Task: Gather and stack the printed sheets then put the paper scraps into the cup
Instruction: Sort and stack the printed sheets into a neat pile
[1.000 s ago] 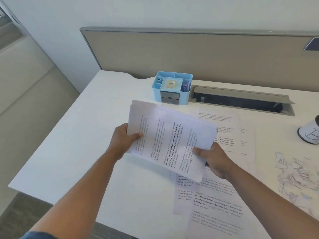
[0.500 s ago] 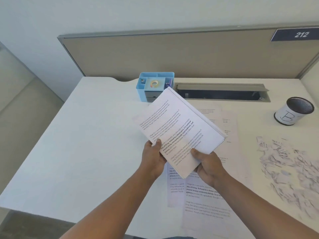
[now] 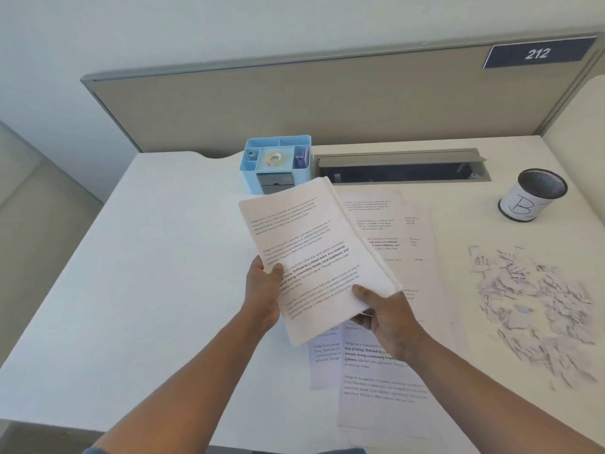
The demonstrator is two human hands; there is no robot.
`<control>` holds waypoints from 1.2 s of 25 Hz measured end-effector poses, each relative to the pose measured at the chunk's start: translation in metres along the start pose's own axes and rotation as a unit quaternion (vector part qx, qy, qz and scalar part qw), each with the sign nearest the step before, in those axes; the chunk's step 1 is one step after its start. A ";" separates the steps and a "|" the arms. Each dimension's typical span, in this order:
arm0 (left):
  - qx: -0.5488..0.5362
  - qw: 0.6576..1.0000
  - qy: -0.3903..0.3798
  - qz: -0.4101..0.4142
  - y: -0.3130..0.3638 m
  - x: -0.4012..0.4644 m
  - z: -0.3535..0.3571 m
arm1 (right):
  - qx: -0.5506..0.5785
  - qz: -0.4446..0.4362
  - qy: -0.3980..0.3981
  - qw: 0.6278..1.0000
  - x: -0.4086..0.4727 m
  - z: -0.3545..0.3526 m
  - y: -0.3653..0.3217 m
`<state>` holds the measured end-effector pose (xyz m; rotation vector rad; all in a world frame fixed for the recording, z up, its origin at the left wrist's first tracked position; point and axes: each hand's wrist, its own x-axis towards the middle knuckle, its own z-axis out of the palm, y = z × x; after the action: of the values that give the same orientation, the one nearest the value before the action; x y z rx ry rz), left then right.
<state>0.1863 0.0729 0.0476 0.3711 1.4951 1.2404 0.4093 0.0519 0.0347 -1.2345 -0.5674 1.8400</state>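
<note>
A stack of printed sheets (image 3: 307, 253) is held above the white desk (image 3: 147, 273), tilted with its far end near the blue organizer. My left hand (image 3: 263, 294) grips its lower left edge, thumb on top. My right hand (image 3: 386, 317) grips the lower right corner, thumb on top. More printed sheets (image 3: 383, 378) lie flat on the desk beneath and to the right, partly hidden by the stack and my right arm. A heap of paper scraps (image 3: 537, 306) lies at the right. A mesh cup (image 3: 532, 194) marked "B" stands behind the scraps.
A blue desk organizer (image 3: 276, 163) with tape stands at the back centre. An open grey cable tray (image 3: 402, 167) runs along the back edge. A beige partition (image 3: 327, 103) with a "212" sign closes the far side. The desk's left edge drops off to the floor.
The stack has turned from lying crosswise to pointing away from me, squared up. My left hand slid down to its near left edge. The view swung right, showing the cup and scraps fully.
</note>
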 end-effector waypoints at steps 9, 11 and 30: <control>0.193 0.971 -0.120 -0.069 -0.027 0.021 -0.045 | -0.259 -0.053 0.228 0.937 0.007 -0.074 -0.009; 0.221 0.962 -0.134 -0.082 -0.042 0.019 -0.044 | -0.364 -0.052 0.258 0.894 -0.001 -0.089 -0.004; 0.293 0.950 -0.102 -0.039 -0.083 0.014 -0.045 | -0.348 0.071 0.238 0.904 -0.025 -0.110 0.011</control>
<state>0.1737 0.0283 -0.0362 0.7970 1.6573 0.6482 0.5091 0.0169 -0.0056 -2.1708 -0.9067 1.3814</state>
